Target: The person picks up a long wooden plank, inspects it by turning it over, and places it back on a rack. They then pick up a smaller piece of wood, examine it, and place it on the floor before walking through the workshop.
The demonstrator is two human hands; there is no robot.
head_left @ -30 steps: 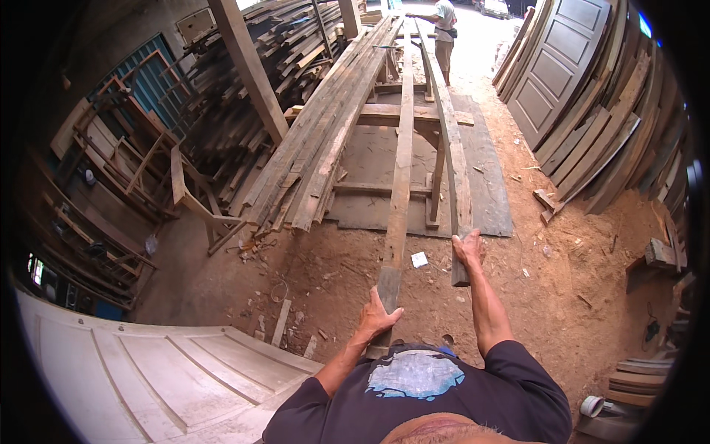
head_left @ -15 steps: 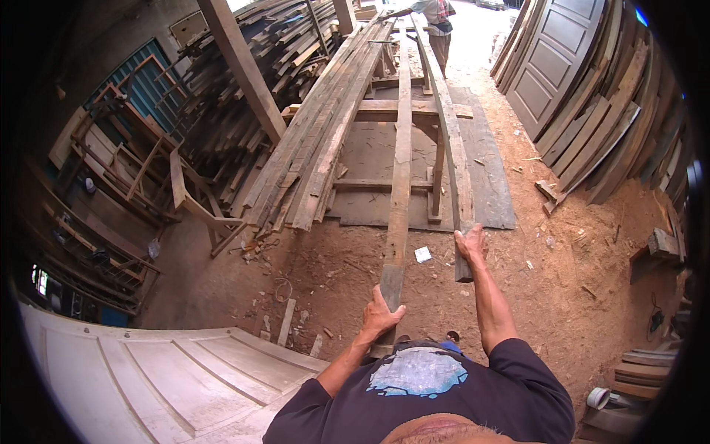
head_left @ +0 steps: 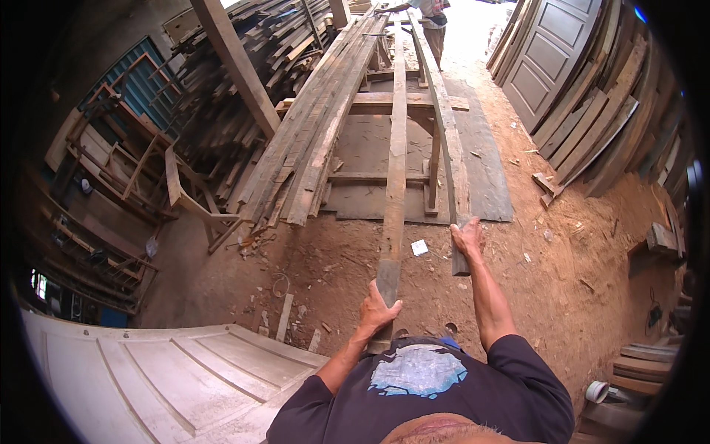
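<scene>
Just below the middle of the frame, the left hand (head_left: pixel 379 311) is clenched around the near end of a long narrow plank (head_left: pixel 394 170), fingers wrapped over its dark, squared tip. To its right and a little higher, the right hand (head_left: pixel 468 238) grasps the near end of a second plank (head_left: pixel 444 126), palm down over the top edge. Both planks run away up the frame, side by side but apart, toward a person in a striped shirt (head_left: pixel 433 15) standing at their far ends at the top edge.

Compared with a second ago, the hands hold the same two planks at the same ends, but both have drawn lower in the frame, nearer the body, and the left plank's end now sits almost against the dark shirt. The far person has also slid toward the top edge. I judge that the two boards are being carried or pulled lengthwise toward the wearer, with the grip unchanged throughout.

Beyond the hands, a small white scrap (head_left: pixel 419 247) lies on the reddish dirt floor (head_left: pixel 577 266) between the planks. Further up, a stack of long boards (head_left: pixel 310 140) slopes up the centre left over a low wooden frame. A panelled door (head_left: pixel 551 59) leans among boards at the upper right, a pale panelled door (head_left: pixel 148 370) lies at the lower left, and wooden racks (head_left: pixel 111 163) fill the left side.
</scene>
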